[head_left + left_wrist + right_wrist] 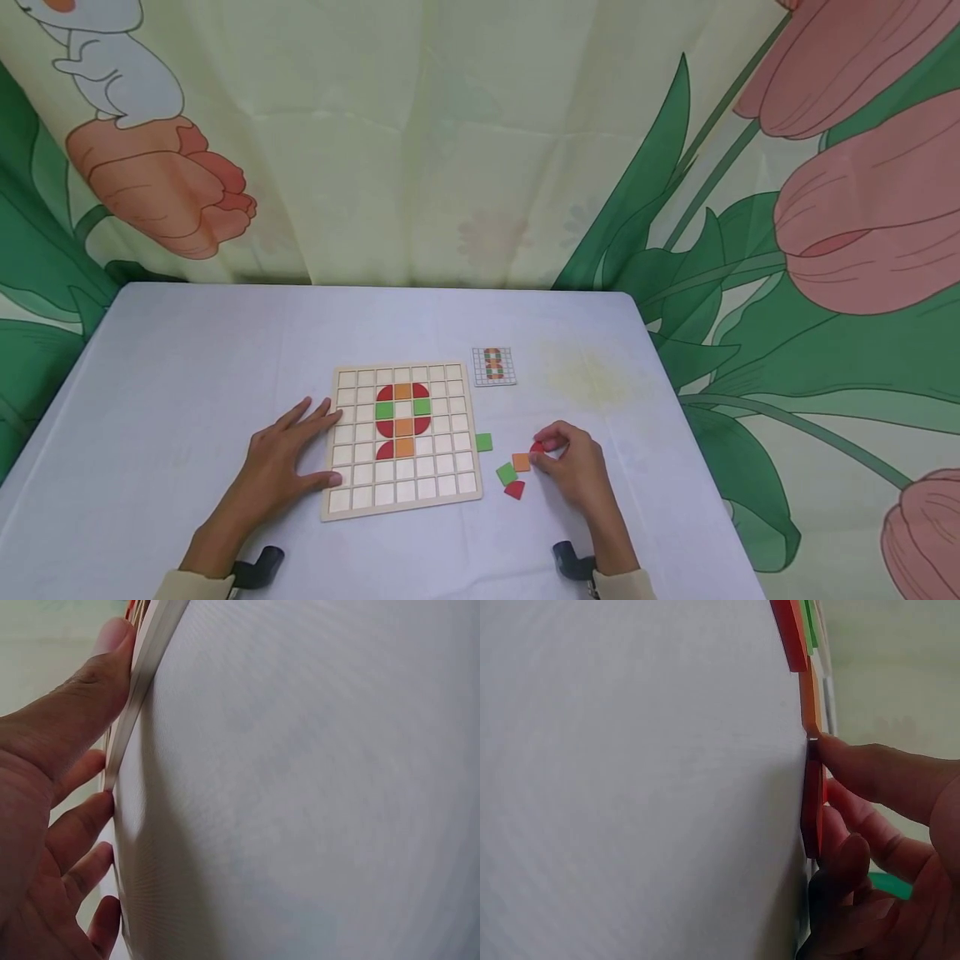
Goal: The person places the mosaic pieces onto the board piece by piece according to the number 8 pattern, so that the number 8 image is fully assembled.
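Observation:
A wooden grid board [352, 498] lies on the table, with red quarter-round, orange square and green square tiles set in a pattern in its middle columns. At its left edge rests my left hand [276, 462], fingers spread; the thumb [112, 664] touches the board's rim. My right hand [576, 467] pinches a red quarter-round tile [811, 806] between thumb and fingers, at table level right of the board. Close beside it lie an orange square tile [521, 462], a green square tile [507, 474] and another red quarter-round tile [514, 490].
Another green square tile [483, 442] lies against the board's right edge. A small pattern card [493, 380] sits beyond the board's upper right corner. The white-covered table [187, 367] ends at a curtain [420, 167] printed with flowers.

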Available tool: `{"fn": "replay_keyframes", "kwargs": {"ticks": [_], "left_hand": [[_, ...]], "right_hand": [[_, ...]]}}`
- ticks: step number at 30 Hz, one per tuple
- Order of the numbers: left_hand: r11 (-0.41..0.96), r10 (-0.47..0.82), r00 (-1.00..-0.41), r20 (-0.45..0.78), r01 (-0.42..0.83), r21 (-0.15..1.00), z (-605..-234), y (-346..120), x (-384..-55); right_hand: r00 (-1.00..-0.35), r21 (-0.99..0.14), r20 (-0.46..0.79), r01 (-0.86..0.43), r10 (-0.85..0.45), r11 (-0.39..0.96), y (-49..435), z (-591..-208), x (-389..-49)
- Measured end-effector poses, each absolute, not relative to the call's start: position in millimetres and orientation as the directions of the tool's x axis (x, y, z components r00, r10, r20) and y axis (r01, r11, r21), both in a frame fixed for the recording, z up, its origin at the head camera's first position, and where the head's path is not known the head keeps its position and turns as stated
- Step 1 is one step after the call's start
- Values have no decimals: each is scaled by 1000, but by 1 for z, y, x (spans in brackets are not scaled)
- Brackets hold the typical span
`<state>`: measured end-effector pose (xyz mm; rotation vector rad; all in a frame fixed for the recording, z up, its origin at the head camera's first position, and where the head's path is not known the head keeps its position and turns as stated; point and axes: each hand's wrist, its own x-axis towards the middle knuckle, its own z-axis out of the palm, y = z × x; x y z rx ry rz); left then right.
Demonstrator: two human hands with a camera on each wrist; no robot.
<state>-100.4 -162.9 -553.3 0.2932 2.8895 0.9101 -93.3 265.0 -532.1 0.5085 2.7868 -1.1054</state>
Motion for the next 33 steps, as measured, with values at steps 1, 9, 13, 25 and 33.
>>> {"fn": "replay_keyframes", "kwargs": {"ticks": [1, 9, 13, 25, 33], "left_hand": [[803, 211, -977, -36, 152, 577, -553, -163, -100], [803, 210, -977, -34, 153, 576, -553, -163, -100], [803, 208, -978, -33, 151, 576, -554, -162, -100], [807, 205, -979, -21, 157, 570, -553, -161, -100], [810, 203, -979, -31, 150, 567, -554, -162, -100]], "right_hand": [[-937, -644, -215, 348, 276, 681, 265, -533, -93], [-928, -613, -233, 373, 291, 697, 263, -536, -95], [-924, -617, -246, 383, 294, 687, 263, -536, -95], [-918, -589, -283, 395, 278, 705, 262, -527, -93], [-901, -554, -308, 431, 306, 712, 265, -524, -89]]}}
